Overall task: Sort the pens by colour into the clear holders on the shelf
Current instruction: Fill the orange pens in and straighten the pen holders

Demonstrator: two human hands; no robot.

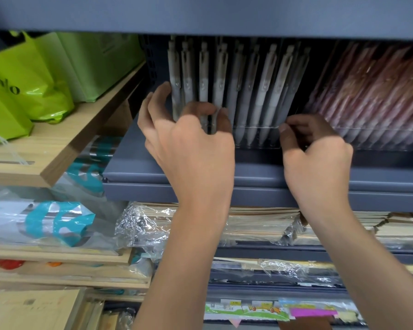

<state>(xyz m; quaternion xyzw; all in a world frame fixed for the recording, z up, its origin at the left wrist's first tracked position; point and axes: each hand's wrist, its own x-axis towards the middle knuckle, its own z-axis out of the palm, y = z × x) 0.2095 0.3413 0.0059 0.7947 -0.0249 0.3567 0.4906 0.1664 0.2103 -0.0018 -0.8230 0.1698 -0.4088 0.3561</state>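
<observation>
— While the white pens (pixel 253 91) stand upright in the clear holder (pixel 272 144) on the blue shelf (pixel 138 172), what grips them?
— The left hand (pixel 188 144), fingers curled round those at the holder's left end. The right hand (pixel 317 151) pinches the holder's front edge, just beside the pink pens (pixel 372 91).

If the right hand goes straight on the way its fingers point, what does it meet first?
The clear holder of white pens: the right hand seems to have its fingertips at the front rim, perhaps pinching it; depth is unclear.
</observation>
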